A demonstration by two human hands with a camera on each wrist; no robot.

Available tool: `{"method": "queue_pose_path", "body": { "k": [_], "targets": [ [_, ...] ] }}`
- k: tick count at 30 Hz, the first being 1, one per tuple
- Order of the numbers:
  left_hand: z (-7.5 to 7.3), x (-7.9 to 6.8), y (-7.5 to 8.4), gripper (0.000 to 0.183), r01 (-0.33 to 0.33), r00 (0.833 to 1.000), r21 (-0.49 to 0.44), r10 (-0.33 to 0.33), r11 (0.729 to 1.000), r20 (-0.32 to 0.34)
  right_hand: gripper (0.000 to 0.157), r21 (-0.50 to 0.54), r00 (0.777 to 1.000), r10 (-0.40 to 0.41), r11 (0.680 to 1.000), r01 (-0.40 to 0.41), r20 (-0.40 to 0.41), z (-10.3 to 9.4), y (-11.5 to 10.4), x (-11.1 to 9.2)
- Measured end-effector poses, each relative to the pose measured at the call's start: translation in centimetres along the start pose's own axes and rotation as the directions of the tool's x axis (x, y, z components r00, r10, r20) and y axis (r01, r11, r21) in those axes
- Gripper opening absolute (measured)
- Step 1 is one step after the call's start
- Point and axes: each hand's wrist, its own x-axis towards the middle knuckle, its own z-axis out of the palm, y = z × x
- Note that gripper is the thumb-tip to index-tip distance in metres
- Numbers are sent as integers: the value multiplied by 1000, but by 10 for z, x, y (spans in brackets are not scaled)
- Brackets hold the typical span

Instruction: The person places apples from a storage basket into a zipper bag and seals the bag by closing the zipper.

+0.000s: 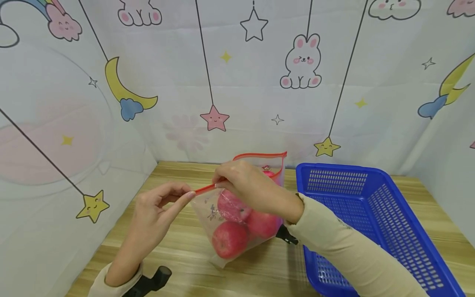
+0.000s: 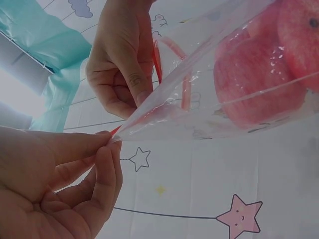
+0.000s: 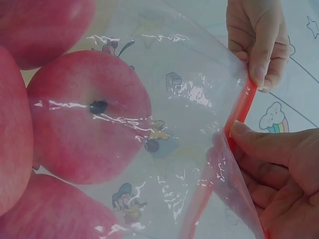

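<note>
A clear zip bag (image 1: pixel 208 210) with a red seal strip and small cartoon prints holds several red apples (image 1: pixel 230 240). My left hand (image 1: pixel 157 210) pinches the strip's left corner between thumb and fingers. A short way along the same strip, my right hand (image 1: pixel 241 181) pinches it with thumb and forefinger. Right of that hand, the two red edges of the mouth stand apart. The right wrist view shows both hands on the red strip (image 3: pixel 242 107), close to each other. In the left wrist view the apples (image 2: pixel 259 84) bulge low in the bag, away from the fingers.
A blue plastic basket (image 1: pixel 386 181) with mesh walls stands right of the bag, under my right forearm. Both rest on a wood-grain table (image 1: pixel 178 255). A white curtain (image 1: pixel 252 99) with cartoon prints hangs behind and at the sides.
</note>
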Motion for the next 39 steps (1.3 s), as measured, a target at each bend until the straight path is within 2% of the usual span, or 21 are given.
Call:
{"method": "queue_pose_path", "body": {
  "k": [10, 39],
  "targets": [
    [-1, 0, 1, 9, -3, 1000, 7, 3, 1000, -5, 5, -16, 1000, 18, 1000, -18, 20, -2, 1, 0],
    [-1, -2, 0, 13, -24, 1000, 9, 24, 1000, -4, 6, -34, 1000, -15, 999, 15, 6, -4, 5, -4]
  ]
}}
